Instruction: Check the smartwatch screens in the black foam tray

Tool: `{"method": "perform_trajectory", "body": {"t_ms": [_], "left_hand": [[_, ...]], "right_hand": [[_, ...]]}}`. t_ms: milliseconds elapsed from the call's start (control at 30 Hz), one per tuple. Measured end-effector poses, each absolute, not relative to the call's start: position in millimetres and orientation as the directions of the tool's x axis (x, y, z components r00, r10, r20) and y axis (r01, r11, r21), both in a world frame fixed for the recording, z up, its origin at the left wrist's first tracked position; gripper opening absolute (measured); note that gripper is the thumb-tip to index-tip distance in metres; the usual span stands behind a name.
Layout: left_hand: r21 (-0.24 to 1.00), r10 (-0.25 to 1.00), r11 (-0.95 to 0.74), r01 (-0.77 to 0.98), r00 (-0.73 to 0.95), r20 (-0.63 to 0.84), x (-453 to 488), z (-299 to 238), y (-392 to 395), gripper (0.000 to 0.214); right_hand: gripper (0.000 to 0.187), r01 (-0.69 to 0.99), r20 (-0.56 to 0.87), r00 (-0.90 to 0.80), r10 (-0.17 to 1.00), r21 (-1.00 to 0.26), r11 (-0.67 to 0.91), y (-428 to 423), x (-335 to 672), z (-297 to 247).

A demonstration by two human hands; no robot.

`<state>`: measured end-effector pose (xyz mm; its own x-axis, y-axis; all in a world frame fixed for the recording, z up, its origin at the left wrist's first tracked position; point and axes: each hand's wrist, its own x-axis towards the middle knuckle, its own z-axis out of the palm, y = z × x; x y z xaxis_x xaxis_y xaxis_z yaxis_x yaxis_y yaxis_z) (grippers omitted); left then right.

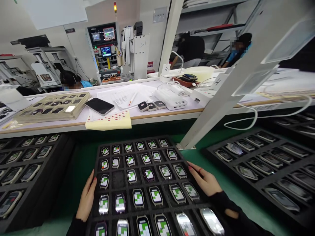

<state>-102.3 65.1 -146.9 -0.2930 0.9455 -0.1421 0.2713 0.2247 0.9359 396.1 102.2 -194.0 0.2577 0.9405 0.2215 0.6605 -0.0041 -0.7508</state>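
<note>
A black foam tray (118,180) lies before me, its square compartments filled with rows of smartwatches. Most screens glow with green and white blocks; one compartment in the third row from the far side holds no watch. My left hand (86,198) grips the tray's left side, with the fingers along its edge. On the right side, my right hand (206,181) grips the opposite edge, thumb and fingers partly hidden against the foam. A smartwatch (180,171) sits in the compartment closest to my right hand, and another smartwatch (104,181) sits beside my left fingertips.
More watch-filled trays flank mine: a stacked left tray (55,170) and a right tray (221,167). A white post (209,98) rises behind my tray. The shelf holds a phone (100,106), a power bank (172,100) and a plastic tray (85,101). Several people sit beyond.
</note>
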Motion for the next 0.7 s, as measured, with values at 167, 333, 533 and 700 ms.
{"method": "perform_trajectory", "body": {"t_ms": [167,333,533,700], "left_hand": [[0.943,0.933,0.238,0.234,-0.324,-0.155,-100.8,-136.5,80.7,0.054],[0.944,0.930,0.233,0.232,-0.338,-0.147,-104.9,-125.2,108.7,0.050],[0.919,0.933,0.248,0.308,-0.332,-0.141,-111.3,-119.5,140.0,0.050],[0.884,0.957,0.216,0.415,-0.267,-0.109,-120.3,-103.3,123.6,0.048]], "right_hand": [[0.053,0.598,0.180,0.294,0.939,-0.801,-0.034,117.7,383.3,-195.2],[0.041,0.569,0.131,0.303,0.944,-0.819,-0.069,147.2,370.3,-190.4],[0.033,0.578,0.058,0.297,0.953,-0.805,-0.132,170.7,356.1,-183.4],[0.037,0.628,0.064,0.185,0.981,-0.775,-0.068,146.7,364.7,-159.1]]}}
